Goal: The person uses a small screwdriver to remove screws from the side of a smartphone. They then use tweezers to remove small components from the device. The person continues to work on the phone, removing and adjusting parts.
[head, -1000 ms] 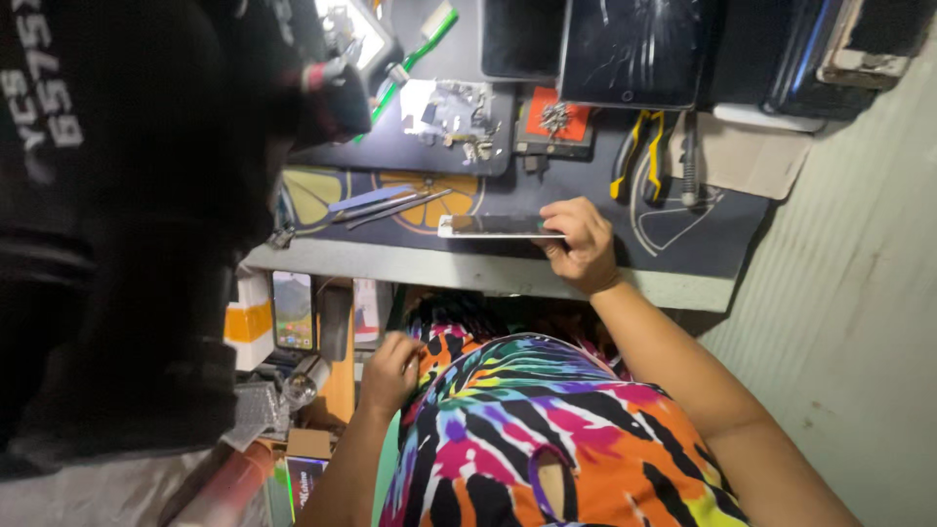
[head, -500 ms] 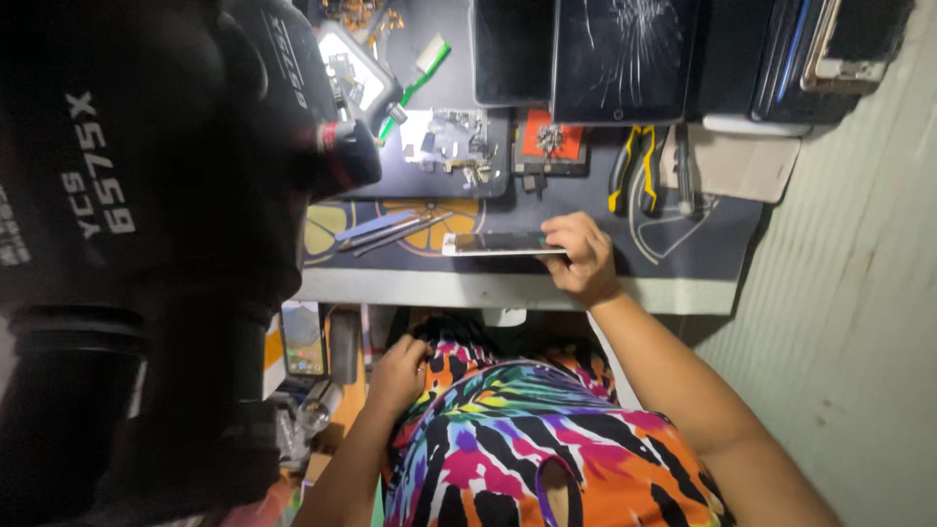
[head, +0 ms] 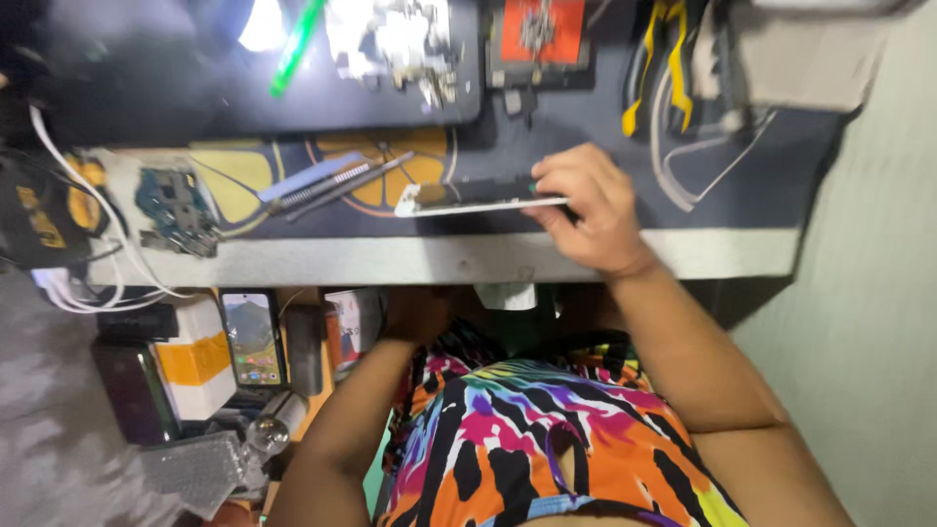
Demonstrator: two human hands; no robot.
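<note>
1. The right hand is clenched around one thin, flat phone at the frame centre, on the dark tabletop.
2. The left hand is under the tabletop edge; its grip cannot be told.
3. One yellow-handled pliers lies upper right.

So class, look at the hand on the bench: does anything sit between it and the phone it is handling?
Nothing visible does. The right hand already grips the phone at its end, fingers directly on it. The tweezers lie beside the phone, apart from the grip.
</note>
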